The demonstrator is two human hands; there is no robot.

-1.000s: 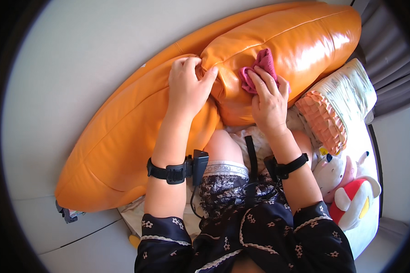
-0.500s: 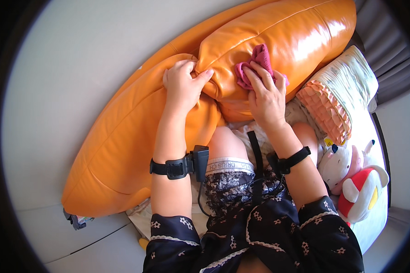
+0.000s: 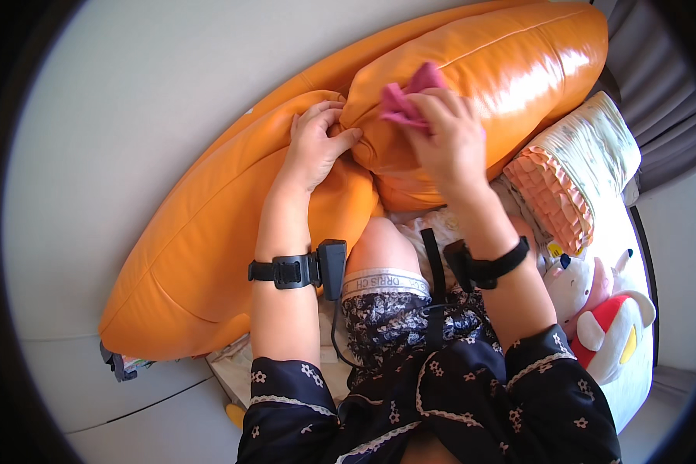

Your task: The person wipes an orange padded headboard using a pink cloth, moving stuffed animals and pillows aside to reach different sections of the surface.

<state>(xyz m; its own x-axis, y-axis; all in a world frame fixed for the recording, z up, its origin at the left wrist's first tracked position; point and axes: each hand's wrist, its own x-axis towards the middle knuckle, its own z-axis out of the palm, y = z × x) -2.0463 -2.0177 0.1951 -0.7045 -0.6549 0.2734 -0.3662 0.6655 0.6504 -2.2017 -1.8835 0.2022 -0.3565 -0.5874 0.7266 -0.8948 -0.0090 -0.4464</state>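
With the left hand (image 3: pixel 315 147) pinching the seam of the orange cushion (image 3: pixel 487 69) taut, the right hand (image 3: pixel 448 143), grip clamped on the pink cloth (image 3: pixel 404 100), should wipe with firm, even strokes.

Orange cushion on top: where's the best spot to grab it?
Probably its near-left corner, coming from the person's side. The orange cushion is big, smooth and shiny, but that corner bunches into folds that fingers can pinch, right where the left hand grips. The right hand presses a pink cloth on its face.
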